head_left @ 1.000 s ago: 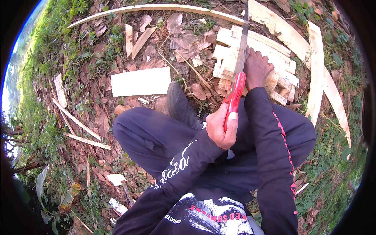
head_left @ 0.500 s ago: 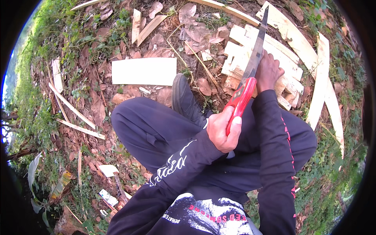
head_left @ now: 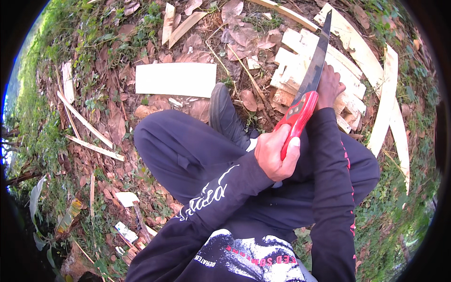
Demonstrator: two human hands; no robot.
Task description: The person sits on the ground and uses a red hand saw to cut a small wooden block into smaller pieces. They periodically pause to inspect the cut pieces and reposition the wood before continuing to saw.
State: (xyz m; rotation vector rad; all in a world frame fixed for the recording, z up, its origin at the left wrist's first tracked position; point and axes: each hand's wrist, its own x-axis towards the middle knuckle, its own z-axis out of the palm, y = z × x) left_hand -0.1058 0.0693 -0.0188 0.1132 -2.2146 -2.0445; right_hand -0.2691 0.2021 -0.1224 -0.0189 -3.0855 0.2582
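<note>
My left hand (head_left: 278,155) is closed round the red handle of a pruning saw (head_left: 298,113). Its long, dark, tapering blade (head_left: 317,60) points up and to the right, passing above a stack of pale wooden pieces (head_left: 293,61). Behind the blade, my right hand (head_left: 330,87) lies at the stack with its fingers curled. The blade and the hand itself cover part of that grip, so whatever lies under the fingers is hidden. To the left, beyond my bent knee, a pale flat board (head_left: 176,80) rests on the leaves.
Long wooden strips (head_left: 385,101) lie at the right of the stack, and thin strips (head_left: 87,122) at the far left. Two short pieces (head_left: 187,29) lie beyond the board. My dark shoe (head_left: 225,113) is between board and stack. Dry leaves and grass cover the ground.
My left hand has shifted slightly to the right with the saw, and the blade tip has moved right and a little nearer. My right hand stays at the stack. The whole view has shifted slightly.
</note>
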